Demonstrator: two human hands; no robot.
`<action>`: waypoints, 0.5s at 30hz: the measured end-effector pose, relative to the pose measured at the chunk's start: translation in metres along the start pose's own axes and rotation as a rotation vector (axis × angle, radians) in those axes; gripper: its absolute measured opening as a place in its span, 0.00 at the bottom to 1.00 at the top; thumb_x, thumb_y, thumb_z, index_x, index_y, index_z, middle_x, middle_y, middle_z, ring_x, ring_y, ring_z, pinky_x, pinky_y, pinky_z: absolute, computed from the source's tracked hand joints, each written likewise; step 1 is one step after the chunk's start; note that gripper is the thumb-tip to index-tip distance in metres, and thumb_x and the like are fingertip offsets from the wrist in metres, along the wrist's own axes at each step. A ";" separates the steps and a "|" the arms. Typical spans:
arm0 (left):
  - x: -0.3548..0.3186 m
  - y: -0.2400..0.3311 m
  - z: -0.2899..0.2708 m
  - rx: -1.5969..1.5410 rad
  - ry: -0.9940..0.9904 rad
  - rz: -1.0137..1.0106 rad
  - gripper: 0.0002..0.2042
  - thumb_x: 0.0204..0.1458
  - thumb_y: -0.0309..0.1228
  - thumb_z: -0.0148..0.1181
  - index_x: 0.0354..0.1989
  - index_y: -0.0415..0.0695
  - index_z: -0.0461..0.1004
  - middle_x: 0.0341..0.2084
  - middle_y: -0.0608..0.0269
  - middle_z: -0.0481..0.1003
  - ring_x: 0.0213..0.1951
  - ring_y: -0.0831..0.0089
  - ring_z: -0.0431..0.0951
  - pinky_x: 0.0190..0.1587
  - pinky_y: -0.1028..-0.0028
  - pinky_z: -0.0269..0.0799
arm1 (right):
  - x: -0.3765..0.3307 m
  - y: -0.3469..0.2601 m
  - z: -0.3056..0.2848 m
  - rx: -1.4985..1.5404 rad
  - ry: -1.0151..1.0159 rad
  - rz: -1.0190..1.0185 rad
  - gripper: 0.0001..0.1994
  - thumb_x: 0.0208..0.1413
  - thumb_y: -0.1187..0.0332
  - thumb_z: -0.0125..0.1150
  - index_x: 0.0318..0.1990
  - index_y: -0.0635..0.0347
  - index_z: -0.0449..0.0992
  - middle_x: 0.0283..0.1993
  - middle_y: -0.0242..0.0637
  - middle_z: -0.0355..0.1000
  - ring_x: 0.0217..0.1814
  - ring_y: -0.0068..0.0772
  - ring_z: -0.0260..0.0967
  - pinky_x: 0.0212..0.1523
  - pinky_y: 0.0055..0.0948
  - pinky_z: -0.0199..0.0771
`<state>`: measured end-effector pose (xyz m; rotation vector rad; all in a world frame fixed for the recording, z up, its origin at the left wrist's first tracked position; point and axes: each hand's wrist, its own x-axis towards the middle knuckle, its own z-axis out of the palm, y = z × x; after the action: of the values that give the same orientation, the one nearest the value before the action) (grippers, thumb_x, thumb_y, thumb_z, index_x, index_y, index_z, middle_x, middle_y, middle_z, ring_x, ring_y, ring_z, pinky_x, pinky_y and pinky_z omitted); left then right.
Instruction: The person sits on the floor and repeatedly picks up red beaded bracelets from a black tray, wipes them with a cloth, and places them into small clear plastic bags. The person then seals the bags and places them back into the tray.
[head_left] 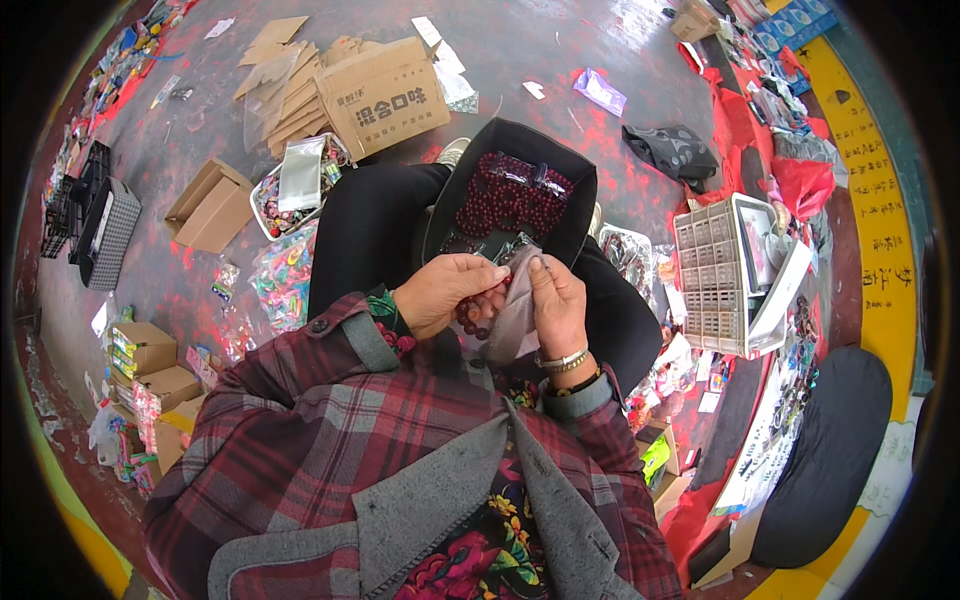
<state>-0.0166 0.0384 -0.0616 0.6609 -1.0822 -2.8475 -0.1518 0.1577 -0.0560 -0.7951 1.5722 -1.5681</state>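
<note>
Low in front of me, my left hand [445, 292] is closed round a string of dark red beads [474, 316], its thumb and forefinger pinched near the top of a greyish-pink cloth [514, 325], which may be a small pouch. My right hand [558, 308] pinches the cloth's upper edge on the other side. The cloth hangs between the hands, touching the beads. Just beyond them, a black open box [578, 180] rests on my lap. Many dark red bead strings [510, 200] lie inside, some under clear plastic. The fingertips partly hide the cloth's top.
Left of my legs stand a white basket of small goods [262, 208], an open cardboard box [208, 207] and colourful packets [285, 270]. Flattened cartons [385, 100] are piled ahead. At right are a beige plastic crate [705, 270], a dark bag [670, 153] and a black cushion-like shape [830, 455].
</note>
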 end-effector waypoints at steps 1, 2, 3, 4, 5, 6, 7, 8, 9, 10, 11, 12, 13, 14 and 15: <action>0.000 -0.001 0.000 -0.004 0.017 0.015 0.09 0.57 0.34 0.49 0.33 0.41 0.70 0.27 0.62 0.74 0.28 0.77 0.73 0.33 0.78 0.69 | 0.001 0.004 -0.001 0.126 0.021 0.046 0.11 0.60 0.66 0.48 0.35 0.65 0.72 0.29 0.29 0.71 0.31 0.17 0.66 0.32 0.18 0.67; 0.000 -0.001 0.000 -0.007 0.033 0.030 0.09 0.57 0.34 0.49 0.34 0.41 0.70 0.28 0.62 0.74 0.29 0.78 0.73 0.32 0.79 0.69 | 0.004 0.011 -0.003 0.252 0.042 0.093 0.11 0.61 0.66 0.47 0.35 0.65 0.72 0.30 0.30 0.72 0.31 0.17 0.67 0.33 0.19 0.68; -0.001 -0.001 0.000 -0.054 0.049 0.065 0.09 0.57 0.34 0.49 0.34 0.41 0.69 0.29 0.62 0.74 0.29 0.78 0.73 0.32 0.79 0.69 | 0.006 0.013 -0.003 0.378 0.062 0.141 0.12 0.61 0.65 0.47 0.36 0.65 0.72 0.31 0.31 0.72 0.32 0.18 0.67 0.34 0.20 0.69; -0.001 0.000 0.001 -0.101 0.065 0.100 0.08 0.57 0.33 0.49 0.35 0.41 0.69 0.29 0.62 0.74 0.30 0.78 0.73 0.32 0.79 0.68 | 0.006 0.012 -0.003 0.458 0.040 0.143 0.12 0.61 0.66 0.46 0.41 0.65 0.72 0.34 0.33 0.73 0.34 0.20 0.69 0.37 0.20 0.70; -0.002 0.001 0.001 -0.148 0.081 0.135 0.08 0.57 0.33 0.49 0.35 0.41 0.69 0.30 0.62 0.73 0.31 0.78 0.73 0.33 0.79 0.68 | 0.004 0.010 -0.002 0.429 0.007 0.136 0.12 0.61 0.66 0.46 0.42 0.65 0.71 0.35 0.32 0.73 0.35 0.20 0.68 0.37 0.20 0.70; 0.000 0.000 -0.001 -0.187 0.066 0.167 0.08 0.57 0.32 0.49 0.38 0.41 0.68 0.32 0.63 0.73 0.34 0.77 0.73 0.33 0.79 0.68 | 0.001 0.003 0.001 0.397 -0.023 0.127 0.12 0.60 0.67 0.46 0.43 0.65 0.71 0.36 0.32 0.72 0.36 0.20 0.68 0.38 0.20 0.69; 0.000 -0.001 -0.001 -0.210 0.048 0.146 0.08 0.57 0.32 0.49 0.38 0.41 0.68 0.32 0.63 0.73 0.34 0.77 0.73 0.33 0.79 0.68 | -0.001 -0.001 0.004 0.366 -0.053 0.119 0.12 0.60 0.67 0.46 0.44 0.65 0.71 0.36 0.32 0.72 0.36 0.20 0.68 0.39 0.20 0.69; -0.001 -0.001 0.000 -0.234 0.029 0.124 0.08 0.57 0.32 0.49 0.38 0.41 0.68 0.32 0.63 0.73 0.34 0.76 0.73 0.33 0.79 0.68 | -0.001 -0.001 0.009 0.264 -0.034 0.040 0.12 0.59 0.68 0.48 0.45 0.65 0.71 0.35 0.30 0.72 0.34 0.18 0.68 0.36 0.19 0.69; -0.001 -0.001 0.001 -0.256 0.011 0.102 0.08 0.57 0.32 0.49 0.39 0.41 0.69 0.32 0.63 0.73 0.34 0.76 0.74 0.33 0.79 0.68 | -0.002 0.001 0.008 0.223 -0.033 0.042 0.11 0.59 0.68 0.49 0.45 0.65 0.71 0.34 0.29 0.72 0.32 0.18 0.67 0.35 0.18 0.68; 0.000 -0.004 0.001 -0.270 -0.014 0.100 0.08 0.56 0.32 0.50 0.39 0.42 0.69 0.33 0.63 0.73 0.34 0.76 0.74 0.34 0.78 0.68 | -0.002 0.005 0.005 0.182 -0.032 0.045 0.11 0.59 0.68 0.49 0.44 0.65 0.71 0.33 0.28 0.72 0.31 0.17 0.67 0.34 0.18 0.68; 0.000 -0.006 0.000 -0.242 -0.014 0.099 0.08 0.56 0.32 0.50 0.39 0.42 0.69 0.33 0.63 0.73 0.35 0.76 0.73 0.35 0.78 0.68 | -0.003 0.009 0.003 0.141 -0.032 0.047 0.11 0.58 0.69 0.50 0.43 0.65 0.72 0.32 0.28 0.72 0.30 0.17 0.67 0.33 0.17 0.67; 0.001 -0.007 -0.002 -0.213 -0.011 0.099 0.08 0.56 0.32 0.51 0.39 0.42 0.69 0.33 0.63 0.73 0.35 0.76 0.73 0.36 0.78 0.68 | -0.002 0.011 0.003 0.123 -0.011 -0.025 0.10 0.58 0.67 0.51 0.40 0.65 0.73 0.30 0.26 0.71 0.26 0.15 0.64 0.29 0.17 0.65; 0.001 -0.008 -0.003 -0.185 -0.008 0.098 0.08 0.56 0.32 0.51 0.39 0.42 0.69 0.33 0.64 0.73 0.35 0.76 0.73 0.36 0.78 0.68 | -0.002 0.010 0.004 0.148 -0.002 -0.030 0.09 0.59 0.67 0.50 0.39 0.64 0.73 0.29 0.26 0.70 0.26 0.15 0.63 0.29 0.17 0.65; 0.000 -0.008 -0.003 -0.185 -0.020 0.097 0.08 0.56 0.32 0.51 0.39 0.42 0.69 0.33 0.63 0.73 0.35 0.76 0.73 0.37 0.78 0.68 | -0.001 0.008 0.006 0.173 0.007 -0.034 0.09 0.59 0.67 0.50 0.38 0.64 0.73 0.29 0.26 0.70 0.26 0.14 0.63 0.29 0.17 0.65; 0.001 -0.009 -0.002 -0.184 -0.036 0.095 0.08 0.56 0.32 0.51 0.39 0.42 0.69 0.33 0.63 0.73 0.35 0.76 0.73 0.37 0.77 0.68 | -0.001 0.006 0.007 0.197 0.018 -0.039 0.09 0.59 0.66 0.50 0.36 0.63 0.73 0.28 0.26 0.70 0.26 0.14 0.62 0.29 0.17 0.65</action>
<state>-0.0151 0.0436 -0.0692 0.5330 -0.8175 -2.8408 -0.1446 0.1556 -0.0614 -0.7083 1.3965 -1.7321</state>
